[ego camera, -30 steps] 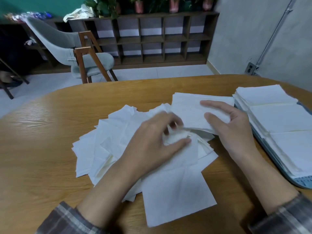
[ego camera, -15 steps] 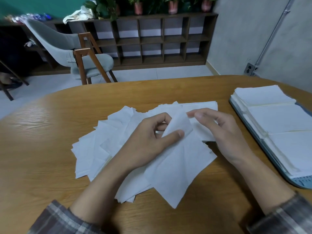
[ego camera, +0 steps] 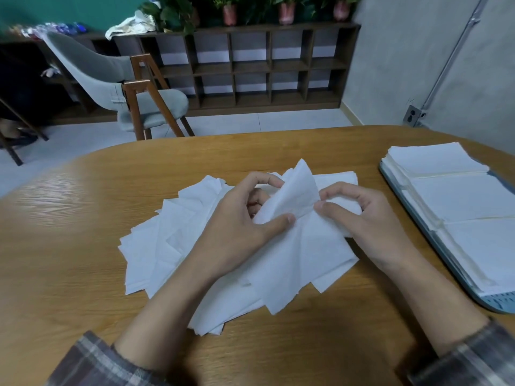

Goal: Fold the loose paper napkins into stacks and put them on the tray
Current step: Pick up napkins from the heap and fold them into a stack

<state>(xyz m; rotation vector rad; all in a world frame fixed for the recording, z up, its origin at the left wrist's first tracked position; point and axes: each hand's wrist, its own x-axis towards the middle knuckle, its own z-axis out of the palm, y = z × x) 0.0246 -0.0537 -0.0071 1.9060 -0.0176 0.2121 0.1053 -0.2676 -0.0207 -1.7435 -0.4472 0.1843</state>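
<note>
Where hands meet: thin white paper napkin (ego camera: 292, 254), corner-to-corner axis pointing away.
Left hand (ego camera: 239, 232), right hand (ego camera: 370, 224): pinching it.

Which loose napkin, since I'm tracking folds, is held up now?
The napkin pinched between left hand and right hand, corner raised; the others lie flat in the pile.

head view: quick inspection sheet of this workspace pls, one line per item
surface: wooden table, rounded far edge
job's things: loose napkins heaped at centre; lifted napkin raised above them; folded stacks in a row on the tray at right
clutter: crumpled cloth on the shelf unit
hands: left hand and right hand both pinch the lifted napkin
cables: nothing seen loose; wall conduit runs to an outlet box
surroundings: grey chair, potted plants, tiled floor
</note>
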